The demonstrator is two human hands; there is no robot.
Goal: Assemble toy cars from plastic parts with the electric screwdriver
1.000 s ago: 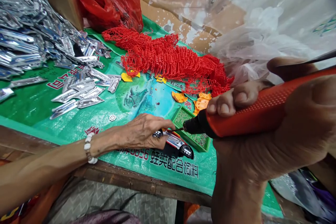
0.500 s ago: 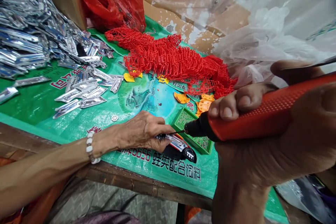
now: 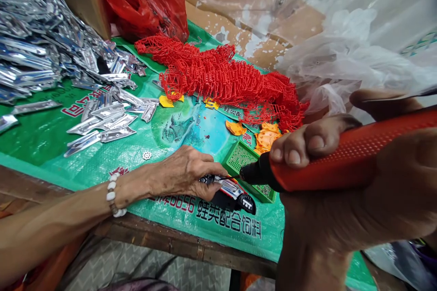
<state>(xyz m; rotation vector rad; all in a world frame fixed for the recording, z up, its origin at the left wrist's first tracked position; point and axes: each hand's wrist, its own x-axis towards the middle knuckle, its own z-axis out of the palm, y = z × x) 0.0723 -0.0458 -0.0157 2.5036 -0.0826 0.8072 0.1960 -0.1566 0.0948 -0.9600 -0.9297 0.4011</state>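
My left hand (image 3: 182, 173) rests on the green sheet and pinches a small toy car (image 3: 229, 193) with a silver top and black wheels, holding it down near the table's front edge. My right hand (image 3: 344, 182) is wrapped round a red electric screwdriver (image 3: 344, 157) with a black nose. Its thin bit points left and touches the car just beside my left fingertips. A white bead bracelet (image 3: 112, 193) is on my left wrist.
A small green tray (image 3: 241, 158) lies behind the car. Orange plastic pieces (image 3: 264, 136) and a heap of red plastic frames (image 3: 221, 75) lie beyond it. Silver shiny strips (image 3: 51, 54) are piled at the left. A red bag (image 3: 143, 0) and clear plastic bag (image 3: 341, 59) sit behind.
The screwdriver and my right hand have sunk slightly and the bit has come closer onto the car. My left hand stays on the car.
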